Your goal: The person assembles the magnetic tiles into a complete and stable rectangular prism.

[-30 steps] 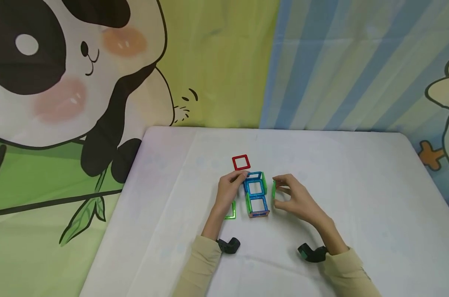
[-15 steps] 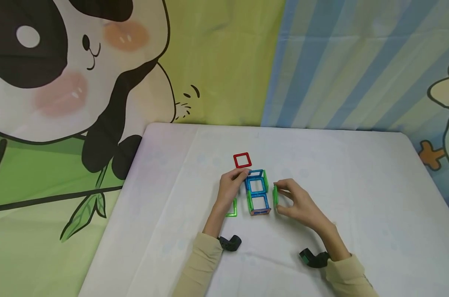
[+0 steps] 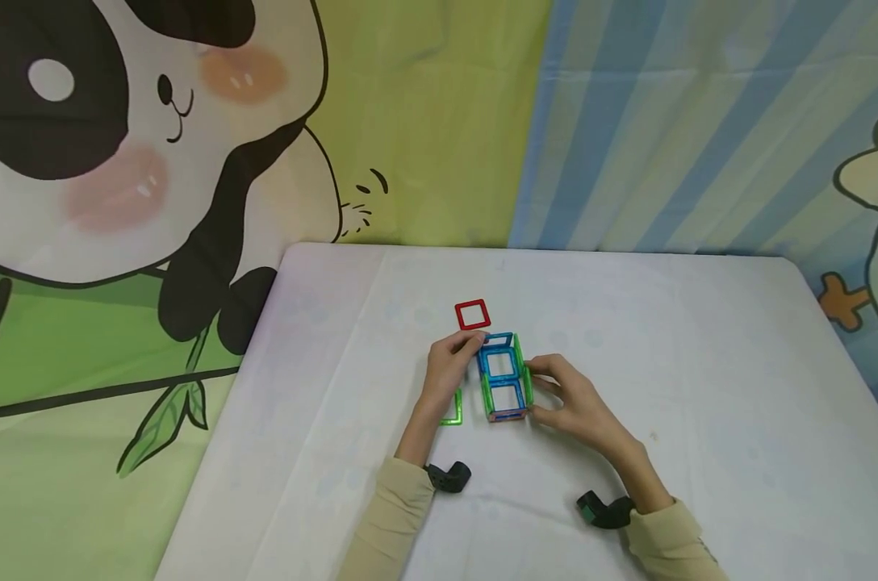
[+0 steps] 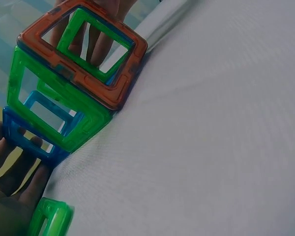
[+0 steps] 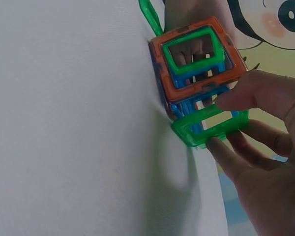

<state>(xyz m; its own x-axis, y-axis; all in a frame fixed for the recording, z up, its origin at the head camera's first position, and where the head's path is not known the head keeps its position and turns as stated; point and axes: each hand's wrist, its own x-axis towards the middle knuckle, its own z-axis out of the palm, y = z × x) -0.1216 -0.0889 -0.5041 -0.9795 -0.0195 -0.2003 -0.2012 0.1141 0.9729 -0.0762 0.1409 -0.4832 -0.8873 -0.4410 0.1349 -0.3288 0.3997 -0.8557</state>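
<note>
Open-frame magnetic tiles form a boxy two-part structure (image 3: pixel 500 379), with blue, green and orange sides, standing on the white table. My left hand (image 3: pixel 446 371) holds its far left corner, thumb and fingers on a blue tile (image 4: pixel 27 142). An orange tile (image 4: pixel 103 93) stands at the near end, and a green tile (image 4: pixel 91 110) makes the left wall. My right hand (image 3: pixel 573 399) pinches another green tile (image 5: pixel 214 132) between thumb and fingers, upright against the structure's near right side. In the right wrist view this tile slants beside the orange one.
A red square tile (image 3: pixel 459 316) lies flat behind the structure. Another green tile (image 3: pixel 451 422) lies to the left, partly hidden by my left wrist. Black wrist cameras (image 3: pixel 449 478) sit on both forearms. A printed panda cloth (image 3: pixel 424 121) hangs behind the table's far edge.
My right hand has moved left with the green tile, closing the gap to the structure's right side. The left hand stays at the far left corner.
</note>
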